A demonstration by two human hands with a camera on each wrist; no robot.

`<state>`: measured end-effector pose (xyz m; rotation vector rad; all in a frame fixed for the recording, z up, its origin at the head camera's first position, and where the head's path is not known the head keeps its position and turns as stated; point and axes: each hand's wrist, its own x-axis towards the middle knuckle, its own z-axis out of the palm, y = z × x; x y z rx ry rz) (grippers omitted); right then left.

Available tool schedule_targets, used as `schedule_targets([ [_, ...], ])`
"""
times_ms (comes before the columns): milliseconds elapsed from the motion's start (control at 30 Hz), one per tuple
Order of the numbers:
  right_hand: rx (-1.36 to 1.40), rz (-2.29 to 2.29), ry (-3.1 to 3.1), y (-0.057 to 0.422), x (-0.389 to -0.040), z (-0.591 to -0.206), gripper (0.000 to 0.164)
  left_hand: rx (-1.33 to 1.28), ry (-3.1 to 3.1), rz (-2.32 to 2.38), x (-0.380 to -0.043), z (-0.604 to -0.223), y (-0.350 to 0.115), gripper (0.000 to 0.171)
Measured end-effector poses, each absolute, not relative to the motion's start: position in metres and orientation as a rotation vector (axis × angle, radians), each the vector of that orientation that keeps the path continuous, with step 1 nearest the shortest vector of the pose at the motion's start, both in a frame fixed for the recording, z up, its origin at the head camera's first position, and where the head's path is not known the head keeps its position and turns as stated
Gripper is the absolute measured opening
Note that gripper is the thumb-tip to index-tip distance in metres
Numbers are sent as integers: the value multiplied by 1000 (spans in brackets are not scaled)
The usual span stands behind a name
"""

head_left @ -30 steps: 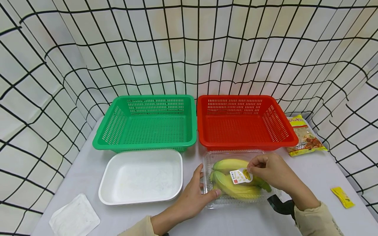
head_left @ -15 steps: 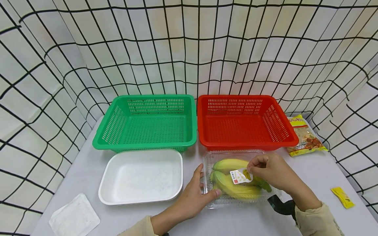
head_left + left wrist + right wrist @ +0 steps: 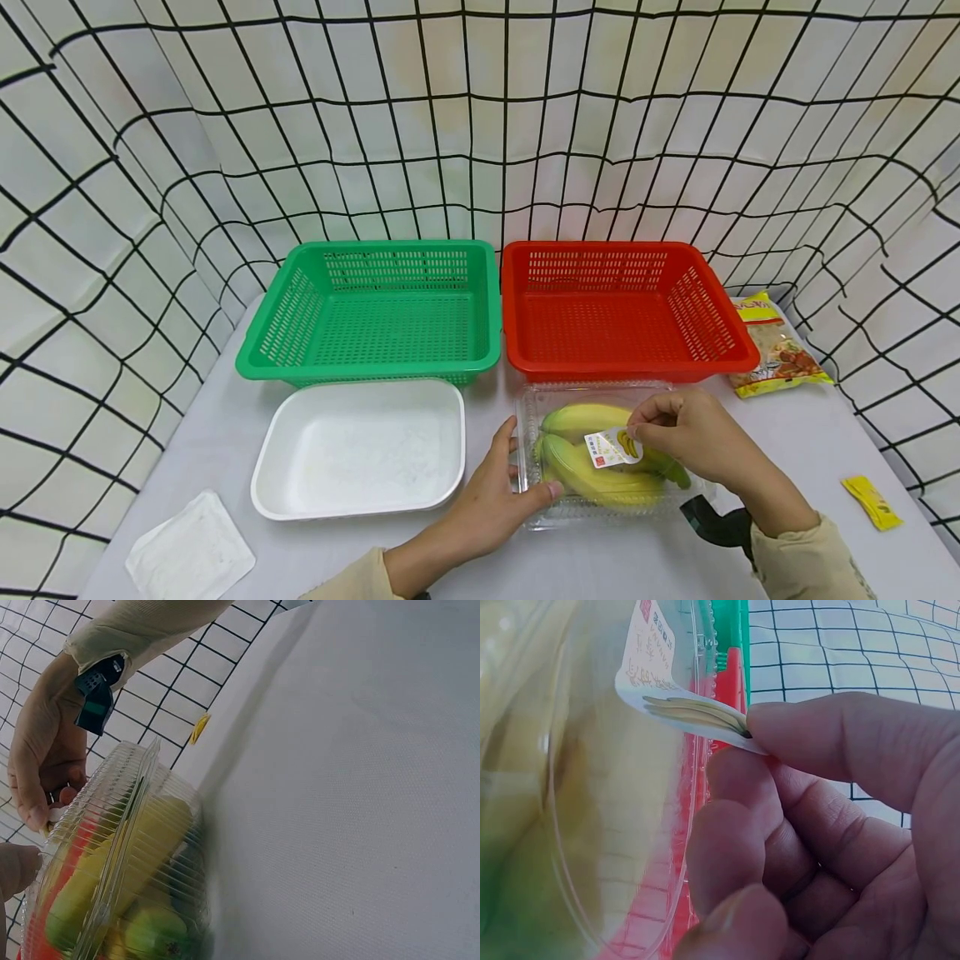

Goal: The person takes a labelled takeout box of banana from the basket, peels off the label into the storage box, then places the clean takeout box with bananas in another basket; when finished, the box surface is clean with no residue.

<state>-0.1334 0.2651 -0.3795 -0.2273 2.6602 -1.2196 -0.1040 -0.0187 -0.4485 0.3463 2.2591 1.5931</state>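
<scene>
A clear plastic clamshell box (image 3: 540, 523) stands in front of the red basket, with yellow-green bananas (image 3: 573, 477) inside. On its lid is a white sticker label (image 3: 604, 448) with a banana picture. My right hand (image 3: 693, 435) pinches the label's right end between thumb and forefinger. In the right wrist view that end of the label (image 3: 694, 712) is bent up off the lid, while its other end lies on the plastic. My left hand (image 3: 489, 506) holds the box's left side, thumb on the lid edge and fingers along the side.
Behind stand a green basket (image 3: 367, 367) and a red basket (image 3: 630, 367). A white tray (image 3: 360, 450) sits to the left, with a white square packet (image 3: 191, 546) near it. At right lie a food bag (image 3: 776, 346) and a small yellow packet (image 3: 872, 502). Black netting surrounds the table.
</scene>
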Motion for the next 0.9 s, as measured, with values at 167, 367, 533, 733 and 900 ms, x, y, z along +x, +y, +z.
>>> schedule_targets([
  [167,-221,-1226,2646,265,-133,-378,6,335,2269,1584,-104,-448,-19,106],
  [367,-223,-1225,2636,266,-133,-378,7,328,2262,1589,-104,-447,-18,106],
  [533,-240,-1242,2628,266,-133,-377,7,330,2260,1590,-103,-447,-18,106],
  [733,-249,-1256,2619,266,-133,-375,8,330,2259,1589,-103,-447,-19,106],
  [900,-239,-1258,2614,265,-132,-374,9,330,2261,1587,-104,-448,-19,107],
])
